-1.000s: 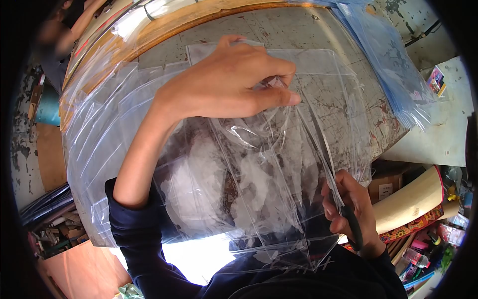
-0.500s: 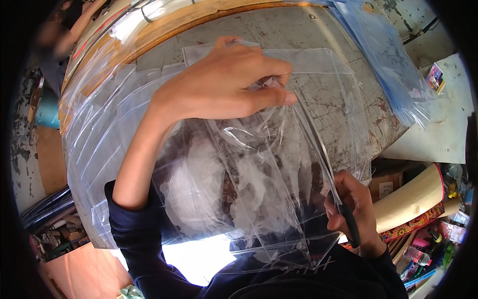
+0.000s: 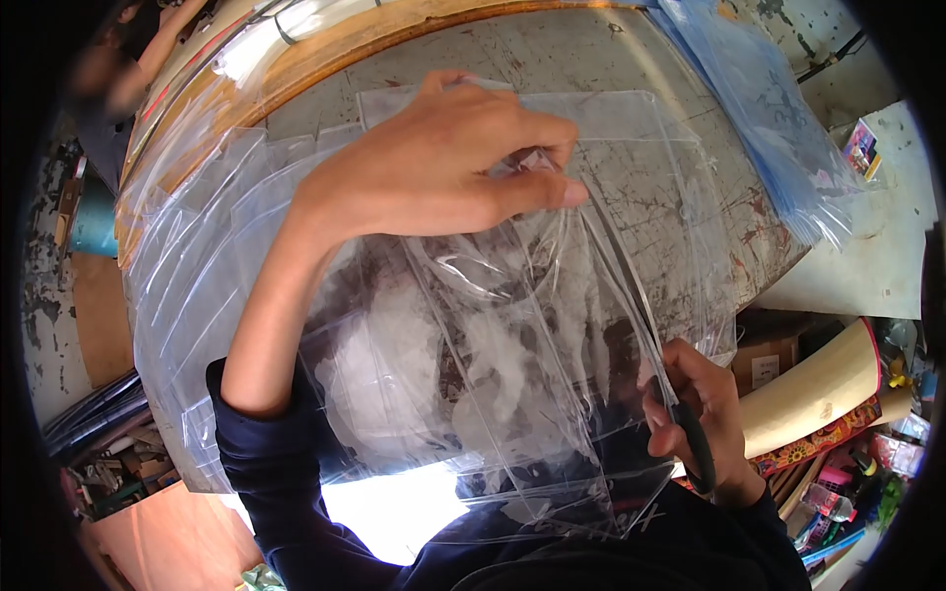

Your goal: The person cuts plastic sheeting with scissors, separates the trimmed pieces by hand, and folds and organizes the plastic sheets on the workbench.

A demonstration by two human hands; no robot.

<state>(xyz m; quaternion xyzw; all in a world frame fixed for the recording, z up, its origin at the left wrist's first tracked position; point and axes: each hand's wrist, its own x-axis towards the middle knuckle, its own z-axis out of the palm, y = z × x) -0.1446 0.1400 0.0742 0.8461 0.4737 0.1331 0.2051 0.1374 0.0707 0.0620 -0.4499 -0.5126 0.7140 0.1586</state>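
Observation:
My left hand (image 3: 443, 163) pinches the gathered upper edge of a clear plastic sheet (image 3: 503, 364), thumb and fingers pressed together. The sheet hangs from that pinch down toward my chest. At the right, my right hand (image 3: 705, 424) is closed round the black handle of long scissors (image 3: 641, 315). The blades point up and left along the sheet's right edge, their tips close to my left thumb. They look nearly closed. More clear plastic pieces (image 3: 197, 295) lie overlapped on the scratched grey table (image 3: 394, 64), to the left and beneath.
Bluish plastic sheets (image 3: 759, 128) hang over the table's far right edge. A cream roll (image 3: 813, 389) and a pile of small goods (image 3: 838, 492) are at the lower right. Another person's arm (image 3: 158, 49) shows at the upper left. Dark rolls (image 3: 94, 404) lie at the left.
The scissor blades have drawn closer together since the first frame. Both hands stay almost in place, with the left hand a little further left.

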